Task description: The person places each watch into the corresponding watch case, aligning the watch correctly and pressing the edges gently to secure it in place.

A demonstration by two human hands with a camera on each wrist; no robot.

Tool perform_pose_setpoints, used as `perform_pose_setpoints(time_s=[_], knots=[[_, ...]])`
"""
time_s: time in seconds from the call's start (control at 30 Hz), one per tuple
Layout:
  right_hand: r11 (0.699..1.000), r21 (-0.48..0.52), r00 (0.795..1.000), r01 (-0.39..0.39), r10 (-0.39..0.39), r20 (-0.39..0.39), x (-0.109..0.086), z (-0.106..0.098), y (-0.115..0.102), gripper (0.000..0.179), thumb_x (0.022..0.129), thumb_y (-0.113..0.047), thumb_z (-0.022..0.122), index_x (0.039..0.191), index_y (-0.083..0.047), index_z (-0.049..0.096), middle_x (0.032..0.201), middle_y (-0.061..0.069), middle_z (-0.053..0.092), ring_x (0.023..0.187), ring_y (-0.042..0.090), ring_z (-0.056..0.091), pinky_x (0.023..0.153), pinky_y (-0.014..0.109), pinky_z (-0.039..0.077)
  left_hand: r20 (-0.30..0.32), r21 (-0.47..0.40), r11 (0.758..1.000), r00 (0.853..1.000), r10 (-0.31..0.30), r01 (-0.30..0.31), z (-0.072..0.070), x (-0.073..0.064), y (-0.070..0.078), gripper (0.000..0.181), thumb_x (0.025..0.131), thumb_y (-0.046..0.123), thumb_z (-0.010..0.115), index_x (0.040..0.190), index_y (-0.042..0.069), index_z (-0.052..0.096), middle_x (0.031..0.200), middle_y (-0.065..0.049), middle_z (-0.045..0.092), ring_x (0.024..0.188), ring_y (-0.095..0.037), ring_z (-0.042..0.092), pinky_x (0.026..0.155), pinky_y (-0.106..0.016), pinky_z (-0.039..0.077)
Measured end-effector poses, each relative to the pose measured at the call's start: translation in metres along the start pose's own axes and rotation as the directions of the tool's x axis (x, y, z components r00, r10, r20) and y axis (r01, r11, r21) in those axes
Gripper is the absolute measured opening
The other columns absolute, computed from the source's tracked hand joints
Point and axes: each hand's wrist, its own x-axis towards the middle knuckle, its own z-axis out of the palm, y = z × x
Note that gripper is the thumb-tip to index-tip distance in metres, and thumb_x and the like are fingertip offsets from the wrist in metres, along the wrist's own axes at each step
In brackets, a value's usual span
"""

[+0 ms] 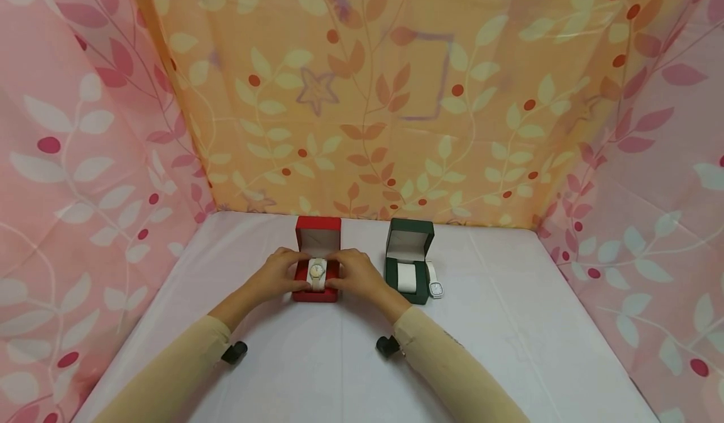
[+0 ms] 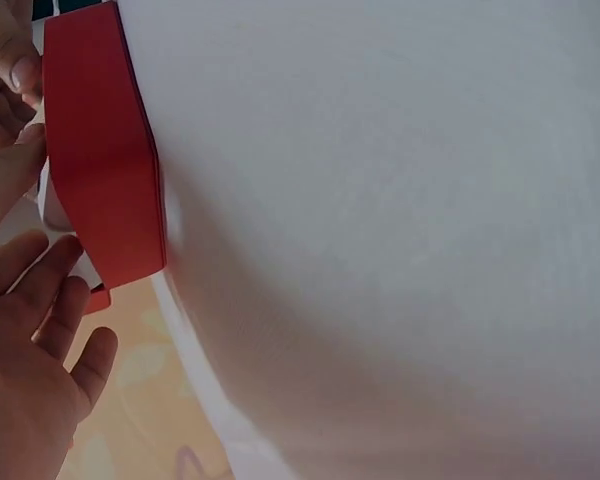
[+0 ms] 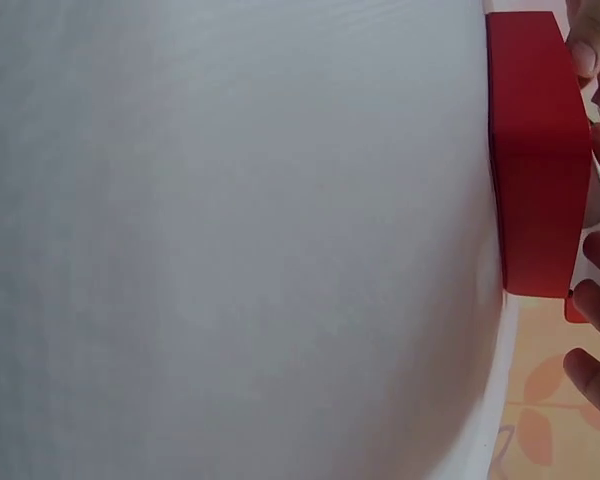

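Observation:
A red watch box (image 1: 317,296) stands with its lid raised. In it sits a wristwatch (image 1: 317,271) with a pale round dial and light strap, wrapped round a white cushion. My left hand (image 1: 277,273) holds the watch and cushion from the left, thumb at the near end and fingers at the far end. From the right my right hand (image 1: 359,276) grips the same watch and cushion in mirror fashion. Both wrist views show the red box's side wall (image 2: 105,150), with outer fingers loosely spread beside it; the wall hides most of the watch there.
To the right stands an open green watch box (image 1: 420,294) with a bare white cushion (image 1: 406,278). Against its right side lies a second watch (image 1: 435,289) with a squarish dial and white strap. White cloth (image 1: 509,335) covers the table, and patterned curtains (image 1: 362,96) enclose it.

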Motion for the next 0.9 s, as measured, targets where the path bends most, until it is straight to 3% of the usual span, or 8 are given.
perform_pose_setpoints(time_s=[0.3, 0.5, 0.67, 0.9], knots=[[0.991, 0.130, 0.999, -0.038, 0.037, 0.009, -0.007, -0.011, 0.004, 0.055, 0.090, -0.038, 0.079, 0.138, -0.019, 0.063, 0.133, 0.001, 0.068, 0.125, 0.020, 0.057, 0.111, 0.049, 0.041, -0.032, -0.048, 0.999, 0.999, -0.012, 0.010, -0.010, -0.005, -0.006, 0.067, 0.082, 0.034, 0.088, 0.140, 0.014, 0.063, 0.133, -0.011, 0.060, 0.127, -0.029, 0.051, 0.105, -0.055, 0.048], [0.990, 0.135, 0.998, -0.041, 0.047, -0.041, -0.010, -0.021, 0.008, 0.052, 0.090, -0.039, 0.079, 0.136, -0.019, 0.065, 0.133, -0.005, 0.067, 0.129, 0.018, 0.055, 0.113, 0.044, 0.042, -0.069, -0.051, 0.999, 0.998, 0.000, -0.004, -0.021, -0.007, -0.008, 0.063, 0.082, 0.031, 0.088, 0.138, 0.015, 0.064, 0.132, -0.008, 0.062, 0.126, -0.029, 0.052, 0.105, -0.056, 0.048], [0.988, 0.155, 0.995, -0.009, 0.025, -0.100, -0.011, -0.028, 0.012, 0.049, 0.089, -0.033, 0.081, 0.133, -0.014, 0.068, 0.130, -0.002, 0.069, 0.127, 0.020, 0.057, 0.110, 0.044, 0.044, -0.088, -0.037, 0.999, 0.996, 0.008, -0.011, -0.028, -0.010, -0.010, 0.062, 0.081, 0.030, 0.088, 0.137, 0.013, 0.065, 0.132, -0.008, 0.063, 0.126, -0.030, 0.053, 0.105, -0.057, 0.047], [0.991, 0.136, 0.989, 0.002, 0.018, -0.150, -0.011, -0.036, 0.020, 0.048, 0.089, -0.030, 0.081, 0.131, -0.010, 0.068, 0.130, 0.001, 0.069, 0.126, 0.021, 0.058, 0.109, 0.042, 0.047, -0.141, -0.016, 0.998, 0.988, 0.065, -0.068, -0.038, -0.012, -0.016, 0.060, 0.081, 0.027, 0.089, 0.134, 0.009, 0.066, 0.130, -0.009, 0.065, 0.124, -0.031, 0.054, 0.104, -0.057, 0.046]])
